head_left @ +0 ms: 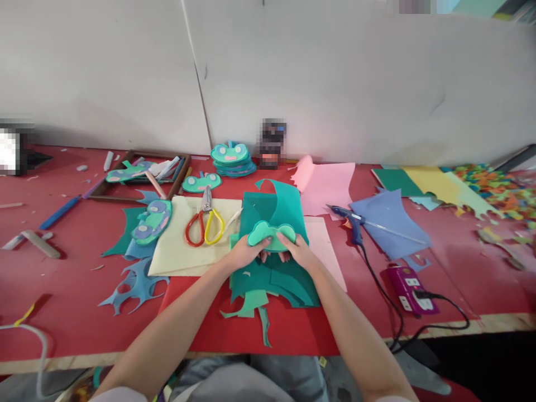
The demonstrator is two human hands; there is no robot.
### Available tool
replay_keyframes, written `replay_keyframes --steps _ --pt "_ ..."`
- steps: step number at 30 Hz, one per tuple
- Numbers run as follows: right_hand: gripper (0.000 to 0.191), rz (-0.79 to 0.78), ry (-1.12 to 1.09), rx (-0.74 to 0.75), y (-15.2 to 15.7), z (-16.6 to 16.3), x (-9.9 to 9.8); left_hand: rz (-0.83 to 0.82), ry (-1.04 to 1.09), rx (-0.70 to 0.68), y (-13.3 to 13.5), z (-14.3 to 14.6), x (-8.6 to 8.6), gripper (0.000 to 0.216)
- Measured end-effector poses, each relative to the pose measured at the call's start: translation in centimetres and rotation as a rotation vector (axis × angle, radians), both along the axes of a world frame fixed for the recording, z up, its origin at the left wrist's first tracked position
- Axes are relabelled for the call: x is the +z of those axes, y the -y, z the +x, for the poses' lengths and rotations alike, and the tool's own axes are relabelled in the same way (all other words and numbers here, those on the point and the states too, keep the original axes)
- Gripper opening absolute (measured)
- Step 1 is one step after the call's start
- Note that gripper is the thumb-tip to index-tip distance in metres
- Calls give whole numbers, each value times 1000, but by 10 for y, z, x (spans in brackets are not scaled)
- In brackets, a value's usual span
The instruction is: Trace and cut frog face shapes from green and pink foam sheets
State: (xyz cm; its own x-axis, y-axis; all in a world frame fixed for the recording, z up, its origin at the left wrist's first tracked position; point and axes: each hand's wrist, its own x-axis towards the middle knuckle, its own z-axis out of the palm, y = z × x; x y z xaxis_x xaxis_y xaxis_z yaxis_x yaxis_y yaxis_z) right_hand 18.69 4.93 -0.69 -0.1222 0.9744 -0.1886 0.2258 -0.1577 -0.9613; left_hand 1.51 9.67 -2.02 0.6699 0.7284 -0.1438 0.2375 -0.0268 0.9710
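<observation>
1. My left hand [247, 251] pinches the green double-humped cutout [271, 234] by its lower edge, thumb on top.
2. My right hand [298, 251] pinches the same edge, thumb likewise on top.
3. I see the cutout over teal sheets [285, 286] on the red bench [293, 338].
4. Scissors [206, 207] lie on a pale yellow sheet [180, 258] leftward; a blue glue gun [355, 220] lies rightward.

Lighting: bright, even; shadows soft. Beyond left hand [247, 251] and right hand [299, 254]: dark device [272, 144], pixelated. Far leftward: white panel [8, 152], overexposed. Far rightward: scraps [496, 187], blurred, stretched.
</observation>
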Motion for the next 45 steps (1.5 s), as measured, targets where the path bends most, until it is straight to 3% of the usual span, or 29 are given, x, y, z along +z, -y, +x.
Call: replay_keyframes --steps 7,19,24,26,30,34,39,45 --pt "36 1 27 -52 -2 1 -6 45 -26 2 1 -2 6 39" --pt "41 -22 49 -24 -2 -1 -4 -49 -35 35 -1 0 10 46" --pt "43 -14 111 -32 -3 2 -7 -111 -44 142 -6 0 10 25" --pt "42 -23 99 -26 -2 4 -7 -119 -30 171 -11 -3 10 30" --pt "42 -54 78 -3 -2 7 -5 -39 1 143 -20 -9 8 39" --pt "40 -125 80 42 -1 7 -1 81 -49 91 -22 -9 8 33" --pt "35 15 101 24 -1 6 3 169 -128 31 -15 -7 12 30" --pt "35 45 126 25 0 4 3 215 -179 -23 -13 -8 15 30"
